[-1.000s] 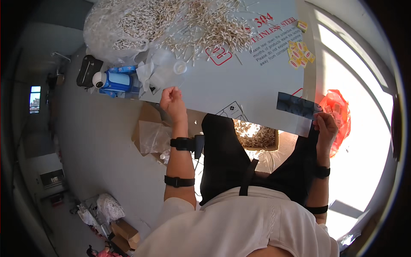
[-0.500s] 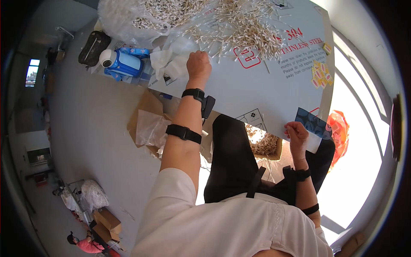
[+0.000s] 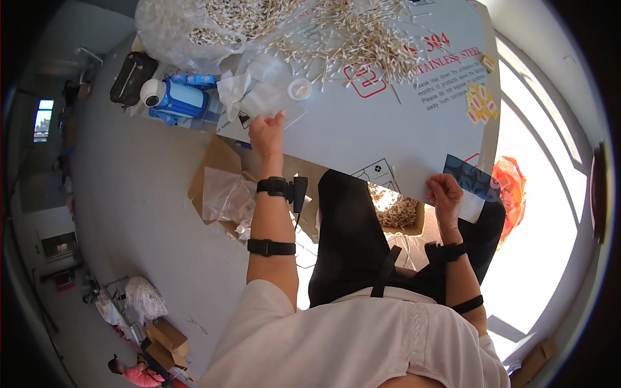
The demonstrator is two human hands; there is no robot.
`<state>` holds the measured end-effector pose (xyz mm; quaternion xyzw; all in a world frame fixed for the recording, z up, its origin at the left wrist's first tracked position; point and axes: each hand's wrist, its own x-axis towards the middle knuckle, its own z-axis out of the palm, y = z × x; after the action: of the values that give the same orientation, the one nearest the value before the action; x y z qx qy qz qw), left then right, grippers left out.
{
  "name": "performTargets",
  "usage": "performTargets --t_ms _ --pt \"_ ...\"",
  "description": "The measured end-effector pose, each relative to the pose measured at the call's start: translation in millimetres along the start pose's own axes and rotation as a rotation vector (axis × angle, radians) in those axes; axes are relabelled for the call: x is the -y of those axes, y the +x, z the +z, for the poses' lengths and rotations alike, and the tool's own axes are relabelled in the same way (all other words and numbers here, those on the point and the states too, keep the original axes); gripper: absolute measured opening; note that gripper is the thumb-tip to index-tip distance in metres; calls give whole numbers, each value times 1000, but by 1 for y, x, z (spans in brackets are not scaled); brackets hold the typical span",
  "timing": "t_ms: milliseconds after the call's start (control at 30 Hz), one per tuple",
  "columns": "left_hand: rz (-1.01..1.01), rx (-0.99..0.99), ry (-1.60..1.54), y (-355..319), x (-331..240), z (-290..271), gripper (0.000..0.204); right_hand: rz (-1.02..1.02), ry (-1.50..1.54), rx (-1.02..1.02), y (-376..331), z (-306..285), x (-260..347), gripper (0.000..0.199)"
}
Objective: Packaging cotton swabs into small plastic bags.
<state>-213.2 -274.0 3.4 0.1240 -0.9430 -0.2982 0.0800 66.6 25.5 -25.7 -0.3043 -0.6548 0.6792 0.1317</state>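
Note:
My left hand (image 3: pixel 266 136) is at the near edge of the table, beside clear plastic bags (image 3: pixel 268 98). Its thumb stands apart from the bent fingers, and no held thing shows. Just beyond it on the plastic is a small round white object (image 3: pixel 299 89), perhaps a lid or little tub. My right hand (image 3: pixel 446 193) is pinched shut at the table's near right edge; whatever its fingertips hold is too small to make out. Beside that hand, a dark blue see-through sheet (image 3: pixel 471 178) overhangs the edge. Loose cotton swabs (image 3: pixel 369 45) lie heaped at the far side.
A large clear bag of swabs (image 3: pixel 187 32), a blue-and-white penguin-shaped bottle (image 3: pixel 178 98) and a black pouch (image 3: pixel 133 77) stand far left. Small yellow-and-white packets (image 3: pixel 480 107) lie at right. Below are an open carton (image 3: pixel 206 184), a box of swabs (image 3: pixel 401 216) and a red bag (image 3: pixel 511 194).
My left hand has drawn back toward me and slightly left, its fist loosened. The small round white object now shows where the fist was. My right hand has barely moved.

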Motion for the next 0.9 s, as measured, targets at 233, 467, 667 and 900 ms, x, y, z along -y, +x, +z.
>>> performTargets --t_ms 233,467,667,900 --pt "-70 64 -106 0 -2 14 20 -14 38 5 1 0 -3 3" --pt "126 -199 -455 11 33 34 18 -27 -7 -4 2 -1 0 2" --pt "65 -109 -393 41 60 29 18 -41 32 30 6 1 1 2" --pt "294 430 -197 -40 -24 -7 12 -529 -503 -80 -18 27 68 59"
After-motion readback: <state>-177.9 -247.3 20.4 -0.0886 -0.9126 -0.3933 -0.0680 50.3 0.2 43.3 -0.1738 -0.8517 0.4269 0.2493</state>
